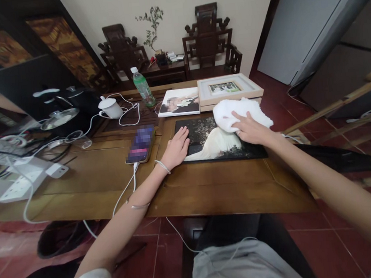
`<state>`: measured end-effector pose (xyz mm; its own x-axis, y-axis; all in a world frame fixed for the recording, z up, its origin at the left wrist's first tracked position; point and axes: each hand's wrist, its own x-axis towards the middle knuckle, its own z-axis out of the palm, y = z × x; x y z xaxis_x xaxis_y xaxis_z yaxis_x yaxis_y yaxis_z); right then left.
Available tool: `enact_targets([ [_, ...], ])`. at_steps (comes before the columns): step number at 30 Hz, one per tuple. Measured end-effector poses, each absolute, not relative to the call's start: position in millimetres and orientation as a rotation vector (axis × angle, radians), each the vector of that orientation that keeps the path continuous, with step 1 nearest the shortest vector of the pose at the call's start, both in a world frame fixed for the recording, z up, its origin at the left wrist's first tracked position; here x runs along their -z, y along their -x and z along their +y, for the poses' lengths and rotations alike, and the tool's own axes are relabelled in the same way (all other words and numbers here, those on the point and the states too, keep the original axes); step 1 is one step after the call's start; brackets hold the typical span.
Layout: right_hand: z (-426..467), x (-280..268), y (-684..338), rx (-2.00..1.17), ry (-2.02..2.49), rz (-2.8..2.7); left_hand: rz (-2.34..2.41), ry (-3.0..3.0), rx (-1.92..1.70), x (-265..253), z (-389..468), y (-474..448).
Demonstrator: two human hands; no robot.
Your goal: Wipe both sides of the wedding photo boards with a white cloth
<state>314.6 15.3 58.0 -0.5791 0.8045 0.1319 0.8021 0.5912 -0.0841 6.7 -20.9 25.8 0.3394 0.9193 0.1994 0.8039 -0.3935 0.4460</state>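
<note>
A dark photo panel [220,142] showing a pale dress lies flat on the wooden table [127,185]. At its left edge rests my left hand [176,149], fingers stretched out and nothing in them. My right hand [249,128] grips a folded white cloth [234,111] and presses it on the panel's far right part; some of its fingers are hidden. Just beyond the cloth sits a light wooden picture frame [229,85], with a white photo panel [180,102] to its left.
A phone [141,144] with a white cable lies left of my left hand. Farther back stand a green-labelled bottle [143,88] and a white lidded cup [110,107]. A power strip [27,177] and tangled cables lie at the left. A wooden chair [331,112] is at the right.
</note>
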Motion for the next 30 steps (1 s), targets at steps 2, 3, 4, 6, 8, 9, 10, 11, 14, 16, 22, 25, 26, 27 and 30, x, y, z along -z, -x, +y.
enact_targets([
  [2,-12.7,-57.0,-314.1,-0.02,1.305,-2.707,1.556,-2.341,-0.621,-25.0,-20.4,-7.2],
  [3,-29.5,-56.8,-314.0,-0.028,1.274,-2.722,1.565,-2.343,-0.616,-24.9,-20.4,-7.8],
  [4,-47.0,-56.8,-314.1,-0.037,1.243,-2.733,1.575,-2.345,-0.609,-24.9,-20.6,-8.5],
  [6,-81.0,-57.3,-314.7,-0.045,1.183,-2.755,1.59,-2.351,-0.599,-25.3,-21.0,-9.9],
  [8,-107.7,-58.9,-315.8,-0.057,1.126,-2.789,1.598,-2.356,-0.59,-25.4,-21.3,-10.8],
  [9,-116.6,-60.3,-316.6,-0.065,1.102,-2.803,1.599,-2.357,-0.586,-25.2,-21.2,-10.9],
  [10,-121.8,-62.2,-317.6,-0.075,1.081,-2.812,1.6,-2.358,-0.585,-24.9,-21.1,-10.7],
  [11,-123.2,-64.4,-318.7,-0.084,1.068,-2.812,1.597,-2.36,-0.585,-24.5,-20.8,-10.4],
  [14,-106.5,-72.2,-322.1,-0.09,1.106,-2.763,1.582,-2.365,-0.592,-23.8,-20.2,-9.1],
  [16,-81.8,-77.0,-323.6,-0.083,1.176,-2.722,1.576,-2.359,-0.586,-24.5,-20.3,-8.7],
  [22,11.7,-86.0,-324.7,-0.115,1.446,-2.581,1.581,-2.342,-0.555,-27.6,-21.4,-8.5],
  [25,42.3,-87.4,-321.9,-0.103,1.459,-2.536,1.563,-2.347,-0.584,-24.8,-19.8,-7.0],
  [26,47.0,-86.8,-320.1,-0.104,1.473,-2.546,1.555,-2.352,-0.597,-23.5,-19.1,-6.5],
  [27,48.5,-85.3,-317.9,-0.101,1.489,-2.57,1.55,-2.356,-0.608,-22.4,-18.4,-6.0],
  [30,34.8,-76.6,-311.0,-0.026,1.487,-2.678,1.548,-2.359,-0.612,-21.0,-17.4,-5.5],
])
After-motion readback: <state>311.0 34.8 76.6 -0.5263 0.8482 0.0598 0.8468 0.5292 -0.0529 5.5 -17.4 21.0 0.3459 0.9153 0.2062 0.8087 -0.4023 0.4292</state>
